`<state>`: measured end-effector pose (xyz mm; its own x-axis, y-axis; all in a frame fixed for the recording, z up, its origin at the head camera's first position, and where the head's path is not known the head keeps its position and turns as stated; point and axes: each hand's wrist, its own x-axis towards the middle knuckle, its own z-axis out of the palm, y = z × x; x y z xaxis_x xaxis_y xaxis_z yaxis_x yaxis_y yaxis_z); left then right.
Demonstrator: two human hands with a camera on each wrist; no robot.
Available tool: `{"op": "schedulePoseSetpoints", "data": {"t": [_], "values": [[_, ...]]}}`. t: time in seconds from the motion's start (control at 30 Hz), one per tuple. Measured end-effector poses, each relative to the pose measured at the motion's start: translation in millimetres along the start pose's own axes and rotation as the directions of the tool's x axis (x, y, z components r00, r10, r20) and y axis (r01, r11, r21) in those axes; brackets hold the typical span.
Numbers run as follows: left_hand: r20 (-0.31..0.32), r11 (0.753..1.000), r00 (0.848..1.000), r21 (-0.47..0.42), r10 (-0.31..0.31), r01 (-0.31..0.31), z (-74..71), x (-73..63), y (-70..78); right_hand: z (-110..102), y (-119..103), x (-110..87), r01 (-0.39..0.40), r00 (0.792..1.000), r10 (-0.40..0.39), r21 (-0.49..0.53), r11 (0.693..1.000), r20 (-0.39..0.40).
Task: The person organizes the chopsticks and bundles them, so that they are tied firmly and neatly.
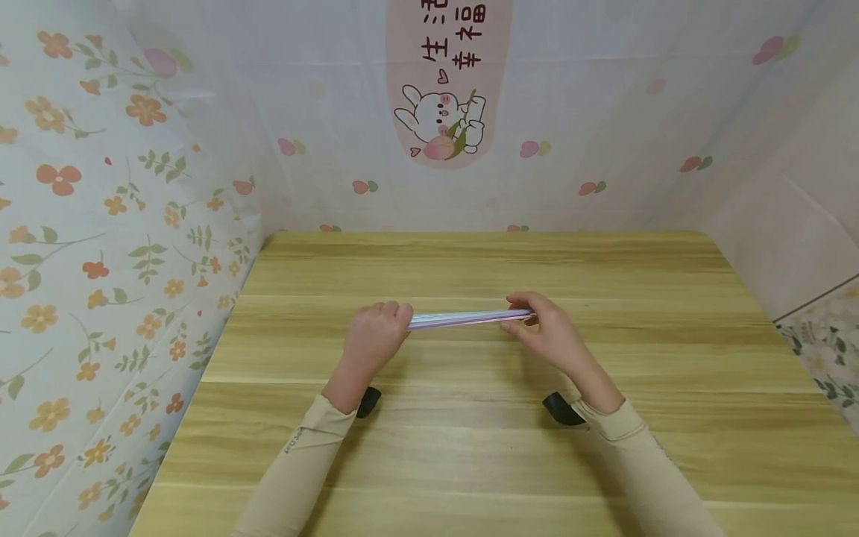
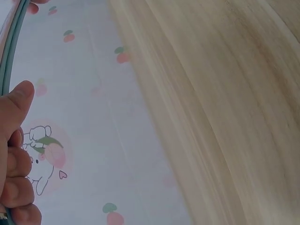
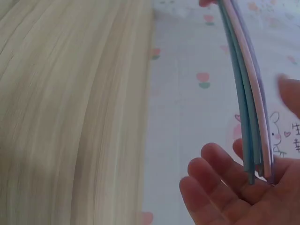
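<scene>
A bundle of long, thin pastel strips [image 1: 463,319] in blue, pink and purple stretches between the two hands above the table. My left hand [image 1: 377,335] grips one end in a fist; in the left wrist view its curled fingers [image 2: 18,185] wrap the bundle, with the thumb along it. At the other end is my right hand [image 1: 546,328]. The right wrist view shows the strips' loose ends [image 3: 257,171] against the palm, slightly uneven in length. The fingers [image 3: 206,183] there are loosely extended, and the blurred thumb stands away from the strips.
The wood-grain table [image 1: 463,447] lies beneath both hands. Behind it hangs a white cloth [image 1: 604,97] with fruit prints and a cartoon rabbit; a flower-patterned cloth [image 1: 121,224] covers the left side. Black pieces [image 1: 564,409] show at both wrists.
</scene>
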<state>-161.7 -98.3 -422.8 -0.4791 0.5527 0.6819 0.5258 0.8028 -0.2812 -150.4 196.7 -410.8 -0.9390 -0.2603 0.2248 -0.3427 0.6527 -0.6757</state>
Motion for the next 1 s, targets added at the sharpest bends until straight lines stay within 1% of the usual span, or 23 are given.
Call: {"op": "schedulePoseSetpoints", "data": {"t": [0.1,0.17,0.23,0.3,0.4,0.47,0.53,0.63,0.7,0.87,1.0], "values": [[0.002,1.000,1.000,-0.008,-0.007,0.007,0.0,0.0,-0.2,-2,1,1.7,-0.044,0.998,0.039,0.115,0.992,0.042],[0.000,1.000,1.000,-0.020,-0.010,0.010,0.3,0.0,0.0,-1,3,3.4,-0.084,0.996,0.077,0.190,0.978,0.047],[-0.006,1.000,1.000,-0.025,-0.011,0.011,0.7,0.3,0.6,-1,4,4.6,-0.125,0.992,0.116,0.264,0.957,0.048],[-0.011,0.999,1.000,-0.030,-0.012,0.012,0.8,0.7,1.3,0,4,5.9,-0.149,0.989,0.140,0.346,0.926,0.050],[-0.009,1.000,1.000,-0.028,-0.014,0.014,0.6,1.4,2.5,2,3,6.6,-0.163,0.986,0.152,0.475,0.865,0.061],[0.000,0.999,1.000,-0.030,-0.016,0.016,-0.1,1.8,3.3,4,1,6.4,-0.159,0.987,0.148,0.537,0.829,0.064],[0.011,0.999,1.000,-0.024,-0.023,0.023,-0.8,2.3,4.0,5,-1,5.9,-0.145,0.989,0.137,0.573,0.807,0.058],[0.029,0.999,0.999,-0.022,-0.036,0.037,-2.7,3.5,4.9,7,-3,5.5,-0.120,0.992,0.124,0.575,0.809,0.032],[0.041,0.999,0.998,-0.015,-0.046,0.046,-3.9,4.3,5.3,7,-4,5.5,-0.103,0.993,0.115,0.558,0.823,0.013],[0.073,0.998,0.996,0.009,-0.057,0.057,-6.1,5.2,5.4,7,-8,6.0,-0.079,0.994,0.104,0.484,0.871,-0.024],[0.082,0.998,0.995,0.022,-0.054,0.052,-7.0,5.5,5.0,8,-11,6.3,-0.054,0.996,0.079,0.440,0.896,-0.040]]}}
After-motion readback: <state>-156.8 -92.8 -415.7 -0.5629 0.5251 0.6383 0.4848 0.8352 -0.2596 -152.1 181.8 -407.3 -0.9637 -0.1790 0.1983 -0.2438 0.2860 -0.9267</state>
